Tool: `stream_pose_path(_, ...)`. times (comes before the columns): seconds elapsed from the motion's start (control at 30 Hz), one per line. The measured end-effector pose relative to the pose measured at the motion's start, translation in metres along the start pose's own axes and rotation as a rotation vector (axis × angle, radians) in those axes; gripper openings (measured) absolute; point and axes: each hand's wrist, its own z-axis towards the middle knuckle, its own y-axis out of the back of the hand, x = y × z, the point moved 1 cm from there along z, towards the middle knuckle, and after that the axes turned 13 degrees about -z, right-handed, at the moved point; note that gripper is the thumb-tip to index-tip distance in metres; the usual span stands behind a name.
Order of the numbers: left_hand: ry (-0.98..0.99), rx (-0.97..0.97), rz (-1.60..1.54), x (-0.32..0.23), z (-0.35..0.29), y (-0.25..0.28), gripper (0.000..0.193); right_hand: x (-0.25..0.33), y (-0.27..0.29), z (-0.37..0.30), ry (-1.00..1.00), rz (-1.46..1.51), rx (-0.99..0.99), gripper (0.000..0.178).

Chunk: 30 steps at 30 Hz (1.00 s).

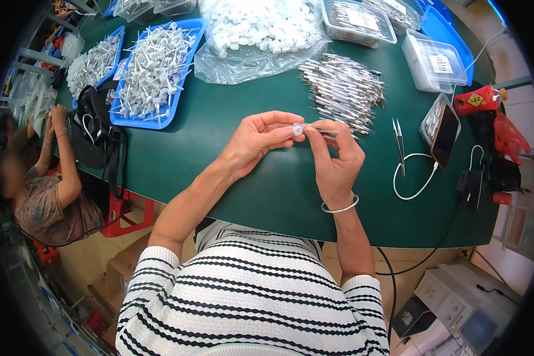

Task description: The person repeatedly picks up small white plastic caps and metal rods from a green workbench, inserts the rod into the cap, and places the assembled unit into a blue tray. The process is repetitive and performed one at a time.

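While the green table (pixel 261 207) runs widest, a clear bag (pixel 231 71) of white caps (pixel 264 26) lies toward its far side. A blue tray (pixel 151 123) of white stemmed pieces (pixel 154 71) sits left of the bag; a pile of slender rods (pixel 341 92) lies nearer, to the right. Right hand (pixel 338 157): pinched narrowly on a thin rod (pixel 326 131). Left hand (pixel 249 142): pinched on a small white cap (pixel 298 129), located between both hands above the table; whether rod and cap touch cannot be told.

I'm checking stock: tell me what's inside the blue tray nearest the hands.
The blue tray holds a jumbled heap of white parts with thin stems. Whatever lies beneath the top layer is covered and cannot be seen.
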Motion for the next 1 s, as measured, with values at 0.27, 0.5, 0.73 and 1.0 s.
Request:
stream_pose_path(0.27, 0.036, 0.003, -0.050, -0.0006, 0.0006, 0.0008, 0.031, 0.0006, 0.0013, 0.0002, -0.117, 0.089, 0.038, 0.009)
stream_pose_path(0.5, 0.038, 0.012, -0.033, -0.0004, 0.0005, 0.0017, 0.031, 0.0035, 0.0025, 0.0019, -0.057, 0.050, 0.036, 0.009)
stream_pose_path(0.73, 0.023, 0.001, -0.004, 0.0009, 0.0012, 0.0024, 0.029, 0.0027, 0.0025, 0.0041, 0.030, 0.024, 0.040, 0.010)
stream_pose_path(1.0, 0.045, 0.001, -0.024, 0.0004, 0.0015, 0.0031, 0.029, -0.0003, 0.0031, 0.0039, 0.017, 0.023, 0.041, 0.011)
